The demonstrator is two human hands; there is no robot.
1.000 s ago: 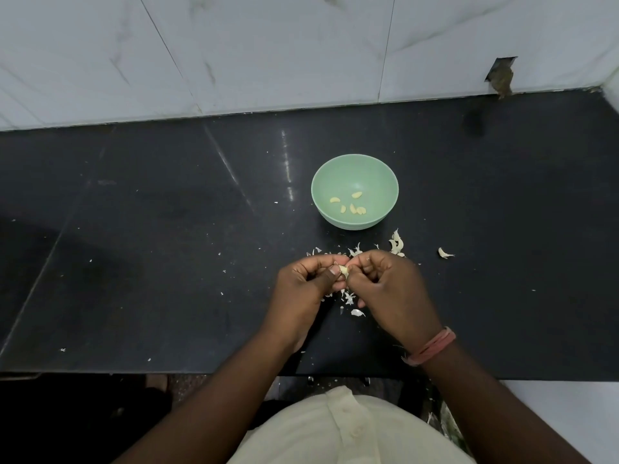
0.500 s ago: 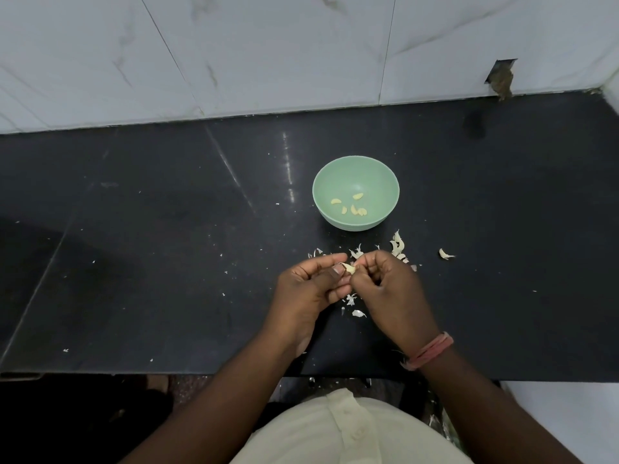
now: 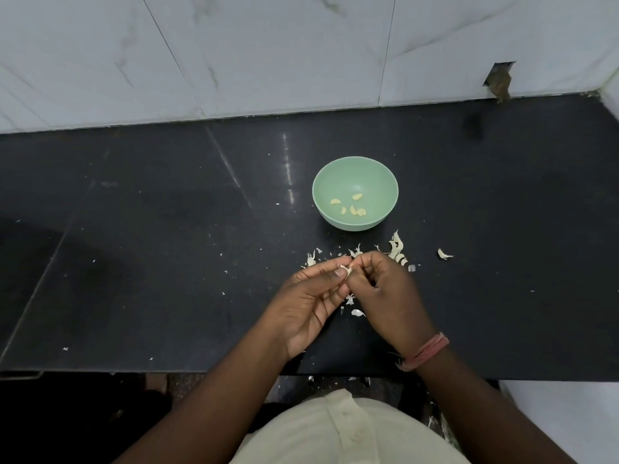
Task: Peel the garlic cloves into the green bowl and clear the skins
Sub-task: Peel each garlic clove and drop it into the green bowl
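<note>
Where both hands pinch it, garlic clove [image 3: 345, 269] barely shows.

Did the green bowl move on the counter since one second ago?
No. The bowl keeps its place beside the light streak on the counter; its slight shift in frame matches the camera's.

A black stone counter [image 3: 140, 249] fills the middle, with a bright streak of reflected light at about 12 o'clock. Behind it runs a white marble-veined tile wall [image 3: 268, 51]; toward 2 o'clock a gap in the tile [image 3: 499, 78], possibly broken.
</note>
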